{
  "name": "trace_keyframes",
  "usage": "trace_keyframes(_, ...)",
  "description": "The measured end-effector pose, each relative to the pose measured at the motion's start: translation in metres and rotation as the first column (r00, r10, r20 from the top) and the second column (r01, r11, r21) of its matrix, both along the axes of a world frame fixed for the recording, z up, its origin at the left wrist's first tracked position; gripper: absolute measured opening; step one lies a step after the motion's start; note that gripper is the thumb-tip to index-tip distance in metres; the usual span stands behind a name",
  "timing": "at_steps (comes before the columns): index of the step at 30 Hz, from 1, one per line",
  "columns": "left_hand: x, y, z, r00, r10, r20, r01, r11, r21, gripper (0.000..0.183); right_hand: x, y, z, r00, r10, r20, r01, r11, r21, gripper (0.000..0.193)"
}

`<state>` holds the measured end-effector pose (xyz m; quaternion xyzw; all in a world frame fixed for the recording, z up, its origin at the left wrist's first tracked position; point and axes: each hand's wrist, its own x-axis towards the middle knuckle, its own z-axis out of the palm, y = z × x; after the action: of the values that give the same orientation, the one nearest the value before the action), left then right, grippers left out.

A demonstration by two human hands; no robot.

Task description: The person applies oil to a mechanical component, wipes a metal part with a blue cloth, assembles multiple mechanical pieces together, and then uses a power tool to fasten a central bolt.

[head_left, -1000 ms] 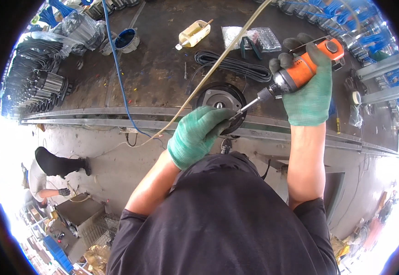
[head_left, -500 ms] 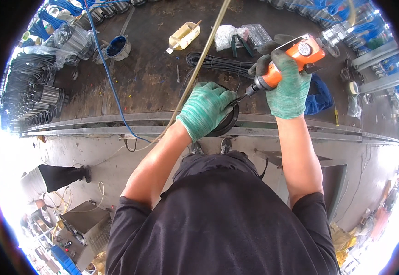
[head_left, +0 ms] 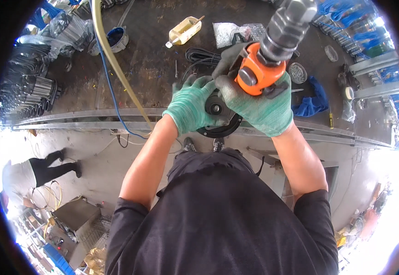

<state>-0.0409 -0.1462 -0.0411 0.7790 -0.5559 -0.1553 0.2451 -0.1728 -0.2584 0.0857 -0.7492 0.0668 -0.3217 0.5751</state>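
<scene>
In a green glove with dark fingertips, my left hand (head_left: 192, 104) is closed around the left side of a round black flange (head_left: 223, 109) at the table's front edge. A central hole shows in it. My right hand (head_left: 259, 103), gloved alike, grips an orange power screwdriver (head_left: 269, 73) over the flange's right side. The tool stands nearly upright, its thick metal coupling (head_left: 285, 30) toward me. Its lower end is hidden behind my right hand, so I cannot tell whether it touches the flange. Behind my hands lies a coil of black cable (head_left: 201, 57).
A bottle of yellowish liquid (head_left: 184, 31), a plastic bag (head_left: 229, 35) and a bowl of small metal parts (head_left: 297, 73) lie farther back. A yellow hose (head_left: 119, 73) and a blue hose (head_left: 109, 85) cross the left side. A blue cloth (head_left: 314, 98) is at right. Another person (head_left: 48, 169) is at lower left.
The screwdriver has swung from a slant, its tip by my left fingers, to nearly upright over the flange. My left hand has shifted slightly left. The yellow hose has swung left.
</scene>
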Motion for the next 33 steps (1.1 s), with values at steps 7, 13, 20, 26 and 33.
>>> trace_keyframes(7,-0.003,-0.001,0.032,0.992,0.007,-0.127,0.023,0.973,0.231,0.109,-0.013,-0.005,0.001,0.993,-0.043,-0.114,0.027,0.99,-0.136,0.029)
trace_keyframes(13,-0.01,-0.006,0.018,0.99,-0.027,-0.135,0.037,0.997,0.074,0.105,-0.021,-0.013,-0.007,0.991,-0.113,-0.068,0.112,0.994,-0.011,0.01)
trace_keyframes(20,-0.036,-0.019,0.028,0.998,-0.056,-0.024,0.059,0.985,0.16,0.099,-0.047,-0.01,-0.005,0.971,-0.174,-0.165,0.186,0.98,0.065,0.017)
trace_keyframes(26,-0.055,-0.029,0.027,0.995,-0.078,-0.058,0.086,0.982,0.167,0.095,-0.076,-0.019,-0.015,0.971,-0.202,-0.124,0.211,0.976,0.058,0.018)
trace_keyframes(33,-0.041,-0.024,0.028,0.968,-0.067,-0.243,0.099,0.987,0.123,0.1,-0.087,-0.052,-0.041,0.987,-0.019,0.16,0.027,0.999,-0.046,0.04)
